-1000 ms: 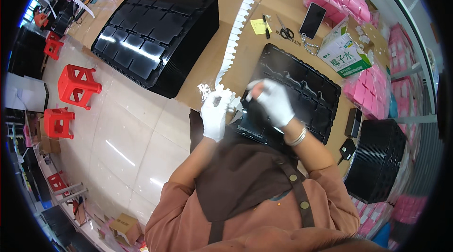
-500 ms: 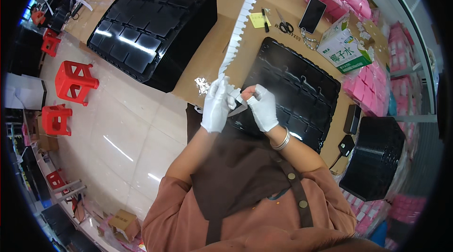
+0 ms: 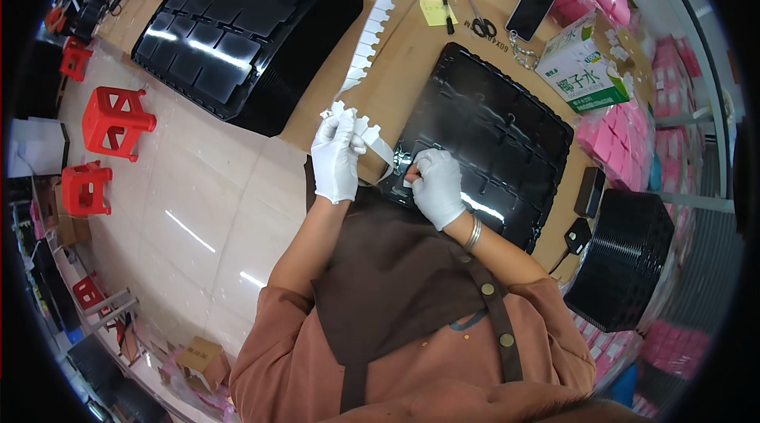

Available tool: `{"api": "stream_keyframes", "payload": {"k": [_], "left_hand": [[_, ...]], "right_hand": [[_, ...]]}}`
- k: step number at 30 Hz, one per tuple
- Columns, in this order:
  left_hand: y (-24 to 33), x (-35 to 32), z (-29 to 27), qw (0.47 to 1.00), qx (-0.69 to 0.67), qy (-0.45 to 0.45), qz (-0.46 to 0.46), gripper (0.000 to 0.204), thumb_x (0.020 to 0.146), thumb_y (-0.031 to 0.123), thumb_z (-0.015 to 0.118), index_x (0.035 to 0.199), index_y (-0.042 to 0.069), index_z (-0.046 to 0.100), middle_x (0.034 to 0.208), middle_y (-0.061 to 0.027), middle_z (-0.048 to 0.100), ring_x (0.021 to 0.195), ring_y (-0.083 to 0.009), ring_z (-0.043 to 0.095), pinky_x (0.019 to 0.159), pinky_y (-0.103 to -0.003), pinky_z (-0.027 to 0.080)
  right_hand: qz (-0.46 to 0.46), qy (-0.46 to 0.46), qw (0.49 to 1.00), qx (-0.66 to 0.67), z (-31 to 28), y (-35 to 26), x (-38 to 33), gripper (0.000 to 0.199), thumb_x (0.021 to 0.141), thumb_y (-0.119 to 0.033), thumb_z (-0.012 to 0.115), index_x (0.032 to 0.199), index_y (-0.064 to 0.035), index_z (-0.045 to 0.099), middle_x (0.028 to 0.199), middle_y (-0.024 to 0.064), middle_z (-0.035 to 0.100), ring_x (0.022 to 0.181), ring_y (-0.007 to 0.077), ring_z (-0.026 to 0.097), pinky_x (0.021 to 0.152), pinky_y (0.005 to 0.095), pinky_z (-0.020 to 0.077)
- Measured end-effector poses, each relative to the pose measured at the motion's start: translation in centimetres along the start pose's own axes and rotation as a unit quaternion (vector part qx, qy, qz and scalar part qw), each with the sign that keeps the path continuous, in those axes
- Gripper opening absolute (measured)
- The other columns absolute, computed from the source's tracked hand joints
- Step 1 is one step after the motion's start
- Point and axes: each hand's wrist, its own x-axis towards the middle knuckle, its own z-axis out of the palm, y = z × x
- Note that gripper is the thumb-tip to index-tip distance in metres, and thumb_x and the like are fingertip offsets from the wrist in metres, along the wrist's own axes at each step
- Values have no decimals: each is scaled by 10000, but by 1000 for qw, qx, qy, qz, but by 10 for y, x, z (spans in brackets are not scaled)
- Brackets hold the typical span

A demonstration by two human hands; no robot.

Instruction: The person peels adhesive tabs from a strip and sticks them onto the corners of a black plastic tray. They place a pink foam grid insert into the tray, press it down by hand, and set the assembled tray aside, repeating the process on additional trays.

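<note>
Left hand (image 3: 336, 155) grip pinching white notched strip (image 3: 378, 19) (long axis running away, up-right), right hand (image 3: 436, 185) grip unclear on black tray (image 3: 507, 126)

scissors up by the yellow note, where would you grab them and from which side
Probably by the two black finger loops of the scissors. They lie flat on the cardboard-covered table, loops toward the person, blades pointing away. Come from above on the near side; a black pen lies to their left and a phone to their right.
</note>
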Motion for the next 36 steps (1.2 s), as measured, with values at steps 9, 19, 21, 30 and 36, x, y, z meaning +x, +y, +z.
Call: {"api": "stream_keyframes", "payload": {"k": [9, 19, 21, 30, 36], "left_hand": [[-8, 1, -7, 999, 35, 12, 15, 127, 935, 136, 568, 969, 14, 587, 746, -30, 561, 558, -59, 482, 561, -203, 437], [-5, -25, 19, 993, 105, -46, 22, 109, 926, 110, 572, 964, 13, 602, 742, 3, 559, 587, -32, 512, 547, -185, 434], [-6, -29, 24, 992, 113, -45, 32, 101, 922, 105, 577, 960, 14, 600, 756, -3, 570, 594, -34, 517, 551, -185, 437], [-18, -38, 43, 989, 144, -42, 18, 117, 934, 136, 568, 956, 25, 597, 800, -26, 601, 650, -50, 537, 569, -199, 439], [-19, -25, 37, 998, 2, -36, -47, 170, 948, 168, 552, 1040, 25, 547, 890, -35, 557, 696, -62, 496, 582, -192, 411]], "right_hand": [[-100, -88, 991, 20, -3, 11, 5, 156, 616, -69, 674, 611, -58, 518, 684, 93, 557, 742, 288, 559, 673, 420, 430], [155, 61, 879, 447, -33, -25, 29, 100, 818, -63, 645, 838, 8, 578, 930, 73, 628, 764, 119, 584, 713, 268, 464], [214, 30, 843, 493, -22, -27, 32, 93, 843, -69, 637, 859, 1, 577, 874, 39, 620, 766, 91, 566, 707, 250, 460], [285, 47, 814, 504, -28, -20, 26, 52, 813, 4, 634, 842, -14, 595, 828, 26, 609, 721, 92, 556, 666, 234, 456], [135, 247, 892, 354, -79, 13, 14, 98, 739, 40, 661, 746, -18, 583, 815, 71, 595, 718, 162, 586, 720, 285, 471]]}}
